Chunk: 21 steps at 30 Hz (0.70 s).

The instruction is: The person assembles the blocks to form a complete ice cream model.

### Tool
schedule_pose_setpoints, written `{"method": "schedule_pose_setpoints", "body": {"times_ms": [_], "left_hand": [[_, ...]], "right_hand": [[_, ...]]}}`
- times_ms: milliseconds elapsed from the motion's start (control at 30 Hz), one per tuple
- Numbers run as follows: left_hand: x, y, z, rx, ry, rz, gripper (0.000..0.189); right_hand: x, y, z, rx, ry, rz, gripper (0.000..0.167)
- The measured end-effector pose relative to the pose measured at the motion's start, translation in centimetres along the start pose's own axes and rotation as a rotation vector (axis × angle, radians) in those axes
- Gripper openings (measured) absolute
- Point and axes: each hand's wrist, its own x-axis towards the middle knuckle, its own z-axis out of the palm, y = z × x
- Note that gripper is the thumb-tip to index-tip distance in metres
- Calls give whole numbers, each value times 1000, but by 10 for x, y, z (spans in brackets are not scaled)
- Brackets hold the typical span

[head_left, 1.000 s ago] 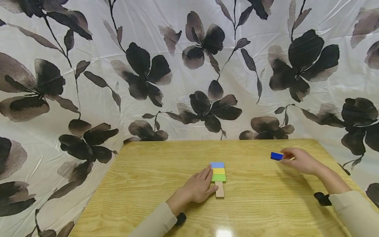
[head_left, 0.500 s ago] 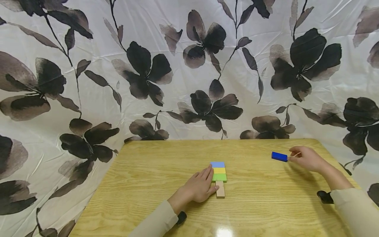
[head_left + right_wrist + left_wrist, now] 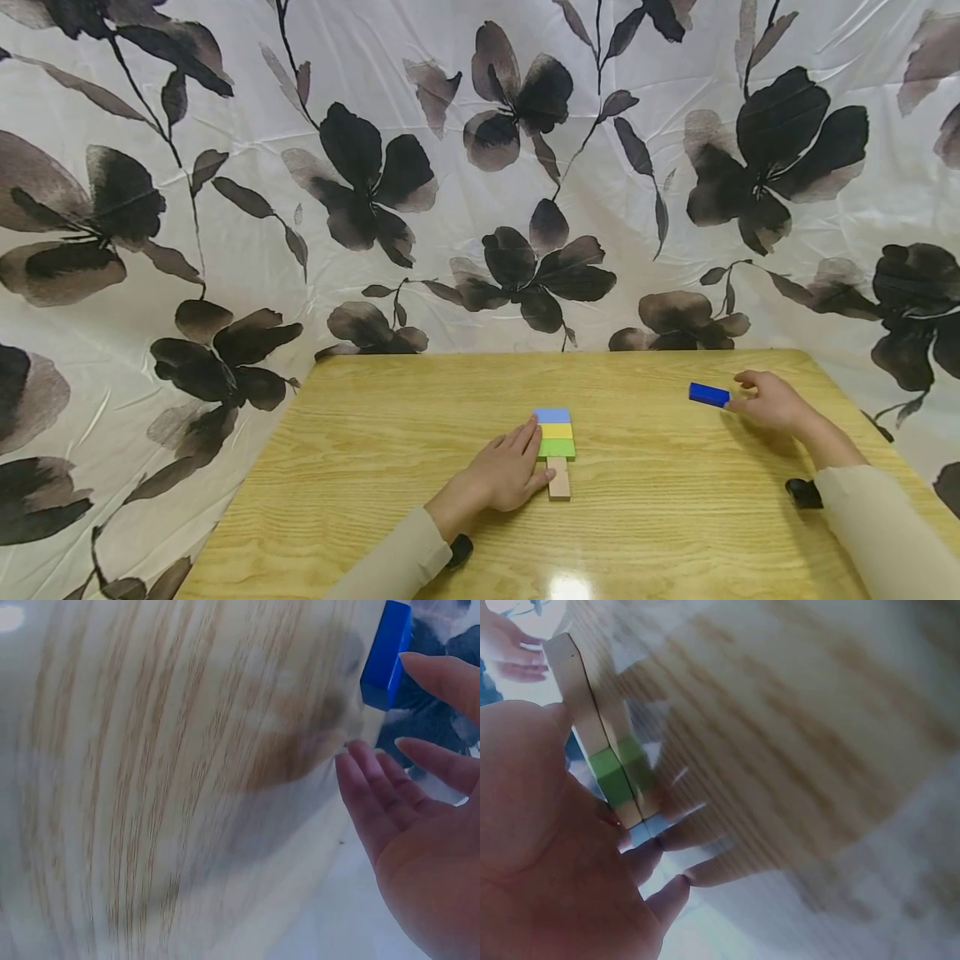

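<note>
In the head view my left hand [image 3: 501, 471] lies flat with straight fingers along the left side of a row of wooden blocks. The row runs from a light blue block [image 3: 552, 414] through a yellow block [image 3: 557, 431] and a green block [image 3: 557, 448] to a plain wood block [image 3: 558, 483], which my thumb touches. At the right, a dark blue block [image 3: 708, 395] lies apart on the table. My right hand [image 3: 772, 406] is just right of it, fingers spread loosely and a fingertip at its end. The right wrist view shows this dark blue block [image 3: 386, 656] ungripped.
The glossy wood-grain table [image 3: 420, 392] reaches back to a white floral cloth [image 3: 450, 200] hanging behind it. Black wrist devices sit below both sleeves, the left device [image 3: 460, 550] close over the tabletop.
My right hand held the dark blue block's right end a second ago; its fingers have since come off and moved right, baring the whole block. The left hand stays put.
</note>
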Motion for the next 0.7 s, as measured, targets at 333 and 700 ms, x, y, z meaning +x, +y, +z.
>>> {"method": "schedule_pose_setpoints", "body": {"times_ms": [333,700], "left_hand": [[-1,1,-2,-6,-6,-8,75],[-2,1,-2,1,-7,-13,75]], "right_hand": [[6,2,6,53,3,22,63],[9,-3,8,45,11,11,51]]}}
